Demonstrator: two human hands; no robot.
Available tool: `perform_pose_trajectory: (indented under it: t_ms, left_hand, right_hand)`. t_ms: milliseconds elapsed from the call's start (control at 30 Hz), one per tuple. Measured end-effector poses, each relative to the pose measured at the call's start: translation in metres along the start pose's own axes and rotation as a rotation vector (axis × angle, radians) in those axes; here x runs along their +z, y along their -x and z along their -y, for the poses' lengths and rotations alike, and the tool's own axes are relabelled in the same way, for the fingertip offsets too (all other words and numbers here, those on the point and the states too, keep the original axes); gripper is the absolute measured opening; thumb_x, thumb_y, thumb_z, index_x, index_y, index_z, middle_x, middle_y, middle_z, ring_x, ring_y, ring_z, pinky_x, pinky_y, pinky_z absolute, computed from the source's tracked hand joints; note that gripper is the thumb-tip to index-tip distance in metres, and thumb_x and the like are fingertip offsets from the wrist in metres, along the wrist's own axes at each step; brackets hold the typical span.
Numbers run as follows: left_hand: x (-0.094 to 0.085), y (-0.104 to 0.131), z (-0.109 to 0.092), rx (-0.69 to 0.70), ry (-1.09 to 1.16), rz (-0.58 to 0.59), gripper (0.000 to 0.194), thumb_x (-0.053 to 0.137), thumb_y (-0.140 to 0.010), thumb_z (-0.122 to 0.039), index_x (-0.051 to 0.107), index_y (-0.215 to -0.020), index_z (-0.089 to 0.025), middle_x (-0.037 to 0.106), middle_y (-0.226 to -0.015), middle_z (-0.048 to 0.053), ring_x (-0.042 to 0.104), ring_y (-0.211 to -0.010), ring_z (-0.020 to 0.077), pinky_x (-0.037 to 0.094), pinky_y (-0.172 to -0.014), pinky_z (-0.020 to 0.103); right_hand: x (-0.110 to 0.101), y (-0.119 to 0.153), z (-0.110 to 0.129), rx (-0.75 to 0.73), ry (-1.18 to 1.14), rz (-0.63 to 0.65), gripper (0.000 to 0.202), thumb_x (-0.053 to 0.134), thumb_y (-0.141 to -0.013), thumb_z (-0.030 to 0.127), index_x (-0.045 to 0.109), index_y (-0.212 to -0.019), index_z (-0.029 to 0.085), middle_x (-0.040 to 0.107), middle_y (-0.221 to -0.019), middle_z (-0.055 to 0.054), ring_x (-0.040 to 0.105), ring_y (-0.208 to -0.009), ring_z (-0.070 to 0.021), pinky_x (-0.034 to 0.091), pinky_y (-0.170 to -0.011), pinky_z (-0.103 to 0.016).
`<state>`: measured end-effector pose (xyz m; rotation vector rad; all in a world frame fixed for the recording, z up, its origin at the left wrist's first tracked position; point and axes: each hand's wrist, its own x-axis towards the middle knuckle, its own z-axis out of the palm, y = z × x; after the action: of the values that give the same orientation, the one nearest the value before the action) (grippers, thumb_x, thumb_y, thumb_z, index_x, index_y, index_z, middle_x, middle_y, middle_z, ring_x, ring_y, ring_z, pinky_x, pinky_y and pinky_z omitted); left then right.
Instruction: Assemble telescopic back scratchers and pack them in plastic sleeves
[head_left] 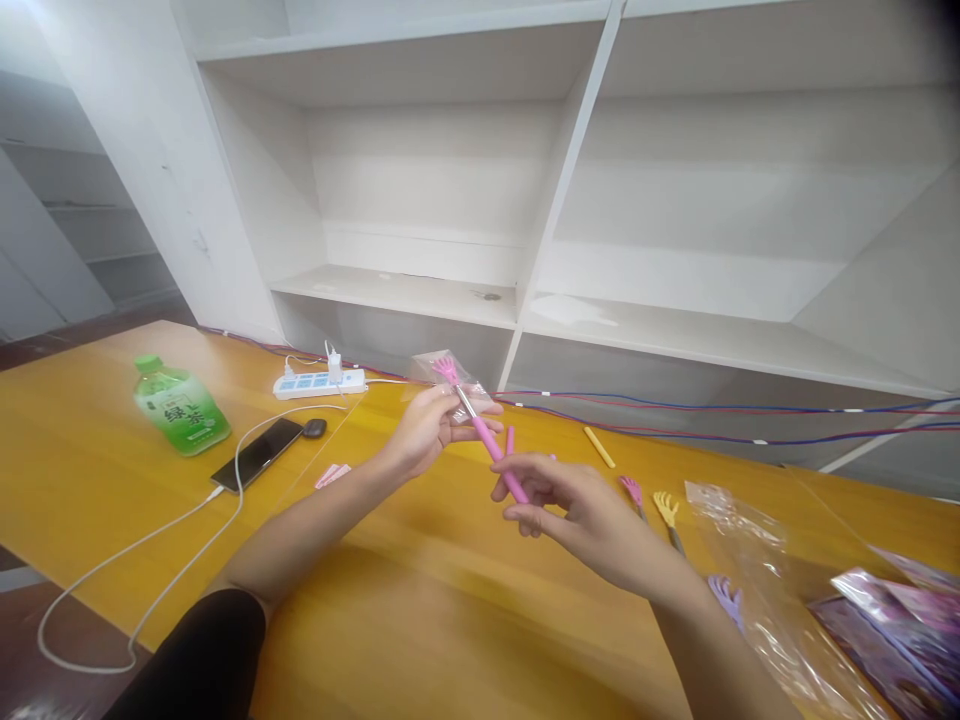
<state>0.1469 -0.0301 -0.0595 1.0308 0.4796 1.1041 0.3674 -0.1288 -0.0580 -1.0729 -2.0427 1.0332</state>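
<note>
A pink back scratcher with a small hand-shaped head and a metal rod slants across the space between my hands. My right hand pinches the lower end of its pink handle. My left hand is closed on a transparent plastic sleeve near the scratcher's head. The head overlaps the sleeve; I cannot tell whether it sits inside. Just behind the handle, a pink tube lies on the table, partly hidden.
On the table are a green tea bottle, a phone, an earbud case and a power strip. To the right lie a yellow tube, pink, yellow and purple scratcher heads, and plastic wrapping. Shelves stand behind.
</note>
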Motion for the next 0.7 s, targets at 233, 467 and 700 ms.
perform_pose_trajectory:
  t_ms: [233, 467, 700]
  left_hand:
    - [0.011, 0.009, 0.015, -0.044, -0.017, 0.055, 0.024, 0.067, -0.094, -0.032, 0.066, -0.108, -0.012, 0.080, -0.102, 0.018, 0.079, -0.092, 0.0283, 0.063, -0.083, 0.040]
    - [0.015, 0.014, 0.033, -0.070, -0.051, 0.061, 0.029, 0.074, -0.091, -0.040, 0.070, -0.106, -0.015, 0.075, -0.097, 0.009, 0.075, -0.093, 0.0234, 0.063, -0.084, 0.038]
    - [0.021, 0.019, 0.036, -0.087, -0.067, 0.039, 0.041, 0.079, -0.086, -0.050, 0.068, -0.105, -0.015, 0.073, -0.095, 0.009, 0.075, -0.088, 0.0238, 0.061, -0.080, 0.037]
  right_hand:
    - [0.002, -0.001, 0.004, -0.004, 0.111, -0.048, 0.043, 0.063, -0.105, 0.047, 0.059, -0.144, 0.028, 0.071, -0.107, -0.005, 0.068, -0.081, -0.0144, 0.058, -0.076, -0.030]
    - [0.003, -0.003, 0.007, -0.016, 0.248, -0.141, 0.036, 0.063, -0.105, 0.044, 0.062, -0.140, 0.033, 0.070, -0.099, 0.000, 0.065, -0.079, -0.0140, 0.052, -0.075, -0.027]
    - [0.003, -0.004, 0.001, -0.006, 0.285, -0.234, 0.033, 0.067, -0.103, 0.048, 0.062, -0.129, 0.029, 0.069, -0.087, 0.001, 0.062, -0.072, -0.0145, 0.045, -0.065, -0.025]
